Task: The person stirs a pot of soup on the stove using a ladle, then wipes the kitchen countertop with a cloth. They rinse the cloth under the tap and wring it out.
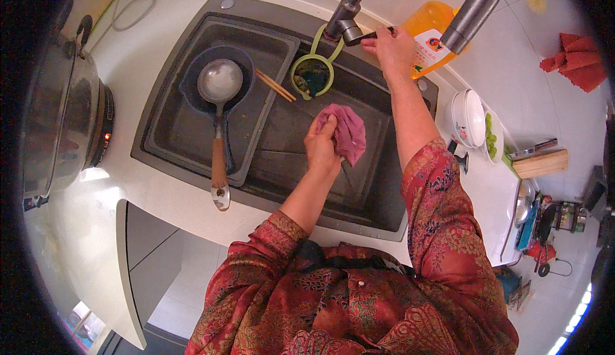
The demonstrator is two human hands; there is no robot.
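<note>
My left hand (323,146) holds a crumpled pink cloth (350,134) over the right basin of the dark sink (293,163). At the faucet (344,18), my right hand (395,50) has its fingers on the dark lever. A green-rimmed strainer (312,76) with dark contents sits below the faucet. On the left tray lies a dark pan (192,83), with a metal ladle (220,81) resting across it, its wooden handle towards me. A pair of wooden chopsticks (276,86) lies across the tray's right edge.
An orange detergent bottle (427,33) stands behind my right hand. White bowls (463,117), a dish of green fruit (491,138) and a wooden block (540,163) are on the right counter. A large lidded pot (62,114) stands at the left. A red cloth (576,62) hangs at the right wall.
</note>
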